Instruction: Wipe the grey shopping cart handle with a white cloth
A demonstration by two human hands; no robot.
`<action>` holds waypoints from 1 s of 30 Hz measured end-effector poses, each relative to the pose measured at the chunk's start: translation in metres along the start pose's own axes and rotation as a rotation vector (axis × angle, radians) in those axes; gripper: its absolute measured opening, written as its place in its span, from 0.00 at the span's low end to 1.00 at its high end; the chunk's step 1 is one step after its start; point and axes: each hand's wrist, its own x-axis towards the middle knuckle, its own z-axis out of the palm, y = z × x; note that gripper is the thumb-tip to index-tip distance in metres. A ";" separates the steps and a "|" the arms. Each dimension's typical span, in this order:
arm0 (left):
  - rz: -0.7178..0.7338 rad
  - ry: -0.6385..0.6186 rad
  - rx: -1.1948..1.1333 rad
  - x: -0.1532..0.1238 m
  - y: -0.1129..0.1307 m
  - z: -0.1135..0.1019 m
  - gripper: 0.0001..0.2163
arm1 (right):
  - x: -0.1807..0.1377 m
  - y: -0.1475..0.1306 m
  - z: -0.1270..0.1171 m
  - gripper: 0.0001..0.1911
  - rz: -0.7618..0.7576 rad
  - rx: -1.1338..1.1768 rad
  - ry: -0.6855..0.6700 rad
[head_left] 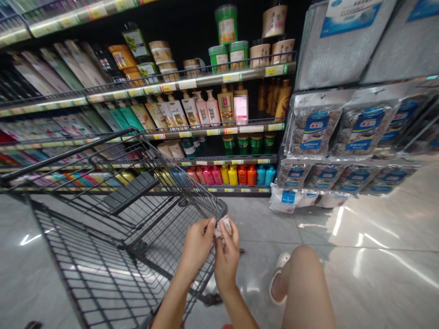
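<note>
A small crumpled whitish piece, like paper or a thin wrapper [223, 225], is pinched between the fingers of my right hand [227, 256]. My left hand [198, 240] is closed, its thumb and fingertips pressed together at the left edge of the same piece. What the piece is exactly is too small to tell. Both hands are held together over the front corner of a dark wire shopping cart [222, 208], and the cart's side mesh runs behind and below my left forearm. I cannot tell whether the fingers touch the cart's rim.
Store shelves [206, 131] with bottles and jars stand ahead. To the right hang packs of wire scourers [313, 125] and grey cleaning cloths [332, 50]. A bare knee [305, 274] and a white clog [279, 278] are at lower right on the shiny tiled floor [370, 274].
</note>
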 end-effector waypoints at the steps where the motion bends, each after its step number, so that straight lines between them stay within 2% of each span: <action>1: 0.007 -0.040 0.024 -0.003 0.000 -0.005 0.19 | 0.003 0.003 0.000 0.16 -0.010 -0.008 0.018; 5: -0.001 -0.085 0.157 -0.015 -0.004 -0.021 0.15 | 0.027 0.013 0.000 0.14 0.012 -0.015 0.090; 10: -0.065 -0.094 0.234 -0.022 -0.018 -0.030 0.15 | 0.064 0.019 0.002 0.16 0.039 -0.029 0.150; 14: 0.019 -0.080 0.272 -0.025 -0.026 -0.034 0.17 | 0.080 0.021 0.005 0.17 0.053 -0.019 0.146; 17: 0.099 -0.049 0.229 -0.025 -0.030 -0.035 0.19 | 0.080 0.021 0.007 0.16 0.066 0.006 0.158; 22: 0.157 -0.047 0.107 -0.027 -0.035 -0.034 0.20 | 0.053 0.012 0.012 0.14 0.069 0.010 0.145; 28: 0.151 -0.042 0.060 -0.028 -0.035 -0.032 0.18 | -0.023 0.001 0.033 0.12 0.114 -0.008 0.119; 30: 0.138 -0.043 0.029 -0.028 -0.036 -0.032 0.18 | -0.046 0.002 0.038 0.13 0.122 0.009 0.074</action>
